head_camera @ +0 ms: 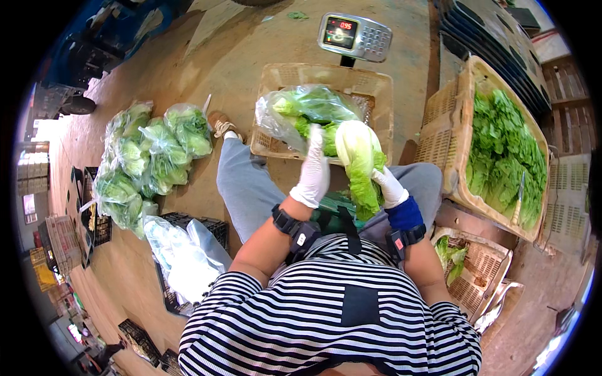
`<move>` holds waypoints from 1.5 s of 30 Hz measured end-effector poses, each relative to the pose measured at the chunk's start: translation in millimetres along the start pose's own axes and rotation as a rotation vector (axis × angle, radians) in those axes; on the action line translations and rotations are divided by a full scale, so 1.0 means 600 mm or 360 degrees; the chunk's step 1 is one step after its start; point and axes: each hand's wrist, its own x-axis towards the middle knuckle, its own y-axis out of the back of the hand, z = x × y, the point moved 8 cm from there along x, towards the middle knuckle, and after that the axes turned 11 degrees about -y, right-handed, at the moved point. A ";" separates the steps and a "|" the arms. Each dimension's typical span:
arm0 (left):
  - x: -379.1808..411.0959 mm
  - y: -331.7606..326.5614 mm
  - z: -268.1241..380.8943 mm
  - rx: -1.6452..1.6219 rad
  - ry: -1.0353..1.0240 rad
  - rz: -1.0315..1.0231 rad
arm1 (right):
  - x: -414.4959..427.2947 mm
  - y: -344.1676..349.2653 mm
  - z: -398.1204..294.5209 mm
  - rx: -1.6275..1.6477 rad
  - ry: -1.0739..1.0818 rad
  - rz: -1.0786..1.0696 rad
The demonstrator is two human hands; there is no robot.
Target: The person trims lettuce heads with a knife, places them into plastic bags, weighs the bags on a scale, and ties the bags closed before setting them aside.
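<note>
In my right hand (389,184), gloved in white, is a head of leafy lettuce (360,162), its pale base up and green leaves hanging towards me. My left hand (314,171), also gloved and a little blurred, is at the mouth of a clear plastic bag (324,101); whether its fingers pinch the film cannot be seen. Several lettuce heads fill the bag. It lies in a beige plastic crate (383,117) in front of me. Just beyond the crate stands a digital scale's display and keypad (355,37), lit with red digits.
Filled lettuce bags (155,150) are grouped on the floor at left. Plastic bags (188,263) lie over a black crate (216,228). At right, a tilted crate (442,127) holds lettuce (505,150) and a knife (518,199). Below it, another crate (484,272) contains loose leaves.
</note>
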 end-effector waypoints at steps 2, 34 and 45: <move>0.044 0.122 0.051 0.0913 -0.0552 0.0378 | 0.038 0.025 -0.019 -0.0318 0.0082 0.0251; 0.086 0.384 0.007 0.1219 -0.0039 0.0319 | 0.167 0.165 -0.022 -0.2325 -0.0688 0.2012; 0.128 0.291 0.065 0.0208 -0.0166 0.0060 | 0.229 0.180 -0.091 0.0287 0.0037 0.0402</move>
